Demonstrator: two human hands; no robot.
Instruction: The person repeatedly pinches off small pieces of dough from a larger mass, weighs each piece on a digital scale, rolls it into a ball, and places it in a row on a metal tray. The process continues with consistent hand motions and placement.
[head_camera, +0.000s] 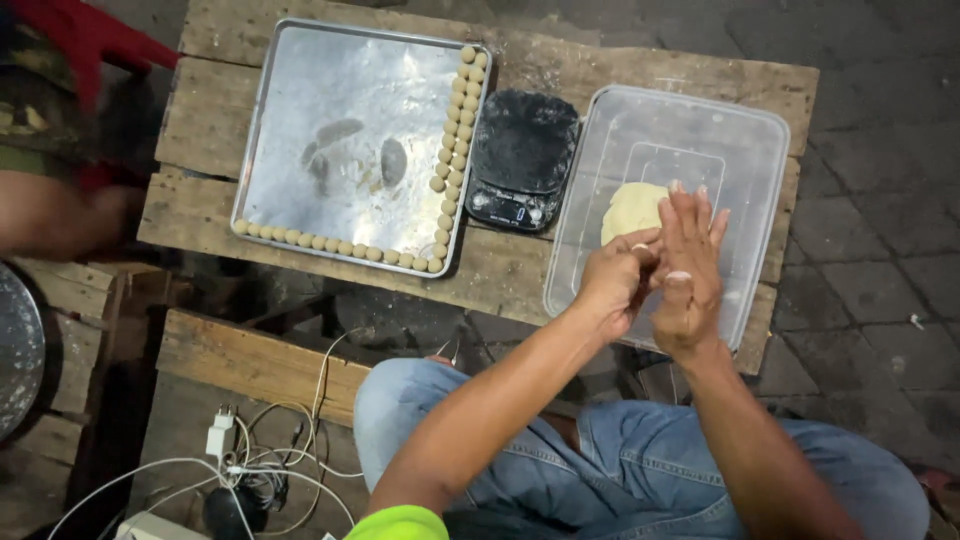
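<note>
Dozens of dough balls (452, 150) are lining two edges of the tray (340, 120); beside it a scale (520, 160) is sitting. Over the tub (760, 140) holding the dough (630, 207), the left hand (615, 280) is curling around a small piece while the flat, open right hand (688, 270) is pressing against it. Light, even pressure should be keeping each ball round.

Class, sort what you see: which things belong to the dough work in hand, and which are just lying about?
In use: left hand, right hand, dough, tub, tray, dough balls, scale.
Lying about: cables, plug.
</note>
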